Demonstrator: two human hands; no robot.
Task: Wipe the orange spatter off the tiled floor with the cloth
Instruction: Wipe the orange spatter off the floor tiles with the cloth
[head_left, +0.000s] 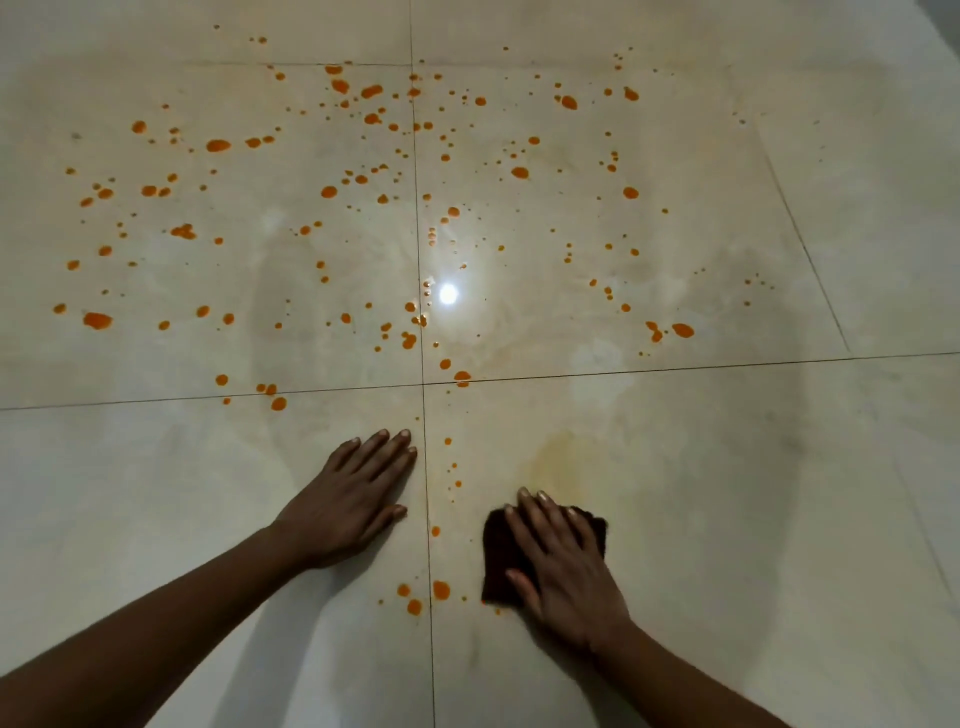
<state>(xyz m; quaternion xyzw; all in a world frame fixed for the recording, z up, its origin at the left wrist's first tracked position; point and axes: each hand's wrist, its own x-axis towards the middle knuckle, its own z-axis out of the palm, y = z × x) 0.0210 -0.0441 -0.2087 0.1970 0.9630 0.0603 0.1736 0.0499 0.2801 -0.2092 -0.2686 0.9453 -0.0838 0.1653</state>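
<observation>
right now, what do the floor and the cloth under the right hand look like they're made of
Floor: polished ceramic or stone-look tile, probably; it mirrors a light and has thin grout lines. Cloth: dark soft fabric, maybe microfibre; fuzzy edge, weave unclear.

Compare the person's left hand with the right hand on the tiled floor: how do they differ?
The left hand rests on bare tiled floor; the right hand presses on the dark cloth. The left hand lies left of the grout line, the right hand right of it. Both are palm down, fingers straight.
</observation>
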